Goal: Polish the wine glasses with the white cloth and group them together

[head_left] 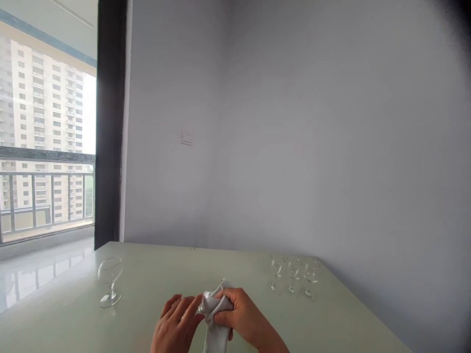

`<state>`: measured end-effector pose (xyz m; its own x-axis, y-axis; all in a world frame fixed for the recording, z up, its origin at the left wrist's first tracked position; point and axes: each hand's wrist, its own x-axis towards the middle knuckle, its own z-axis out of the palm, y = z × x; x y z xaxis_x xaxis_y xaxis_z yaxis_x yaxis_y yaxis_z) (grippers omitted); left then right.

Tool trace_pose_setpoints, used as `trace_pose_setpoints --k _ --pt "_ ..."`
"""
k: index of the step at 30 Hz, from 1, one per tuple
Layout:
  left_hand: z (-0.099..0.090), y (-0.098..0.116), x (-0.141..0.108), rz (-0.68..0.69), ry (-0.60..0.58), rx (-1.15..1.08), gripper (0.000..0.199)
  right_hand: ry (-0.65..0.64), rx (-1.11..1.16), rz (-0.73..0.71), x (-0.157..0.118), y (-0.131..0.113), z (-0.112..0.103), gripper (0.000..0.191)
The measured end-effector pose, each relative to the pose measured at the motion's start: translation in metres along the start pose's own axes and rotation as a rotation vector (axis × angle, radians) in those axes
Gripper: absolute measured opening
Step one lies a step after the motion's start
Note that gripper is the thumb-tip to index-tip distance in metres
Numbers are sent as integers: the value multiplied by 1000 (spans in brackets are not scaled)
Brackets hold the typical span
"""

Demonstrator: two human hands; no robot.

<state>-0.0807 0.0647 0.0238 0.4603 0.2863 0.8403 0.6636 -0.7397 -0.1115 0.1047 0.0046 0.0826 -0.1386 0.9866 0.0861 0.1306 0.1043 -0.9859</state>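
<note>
Low in the middle of the head view, my right hand (245, 314) pinches a white cloth (217, 338), bunched up between thumb and fingers, with its end hanging down toward me. My left hand (176, 321) is beside it, fingers bent around a small clear glass (200, 309). Only a shiny bit of that glass shows; the cloth and my fingers cover the rest, so its shape is hard to make out. A ring is on one left finger.
One stemmed glass (110, 282) stands upright at the left of the pale green table (154, 267). Three smaller stemmed glasses, among them the nearest one (311, 277), stand in a row at the right. Grey walls (275, 147) rise behind; a window is at left.
</note>
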Motion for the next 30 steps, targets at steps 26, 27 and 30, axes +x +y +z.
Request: trace_pose_setpoints --k 26,27,30 --pt "-8 -10 3 -124 -59 -233 14 42 -31 92 -14 -18 5 38" --pt "-8 -10 4 -163 -108 -327 13 33 -125 101 -20 -21 1 42" --pt "-8 -7 9 -400 -300 -639 13 31 -409 75 -38 -31 -10 43"
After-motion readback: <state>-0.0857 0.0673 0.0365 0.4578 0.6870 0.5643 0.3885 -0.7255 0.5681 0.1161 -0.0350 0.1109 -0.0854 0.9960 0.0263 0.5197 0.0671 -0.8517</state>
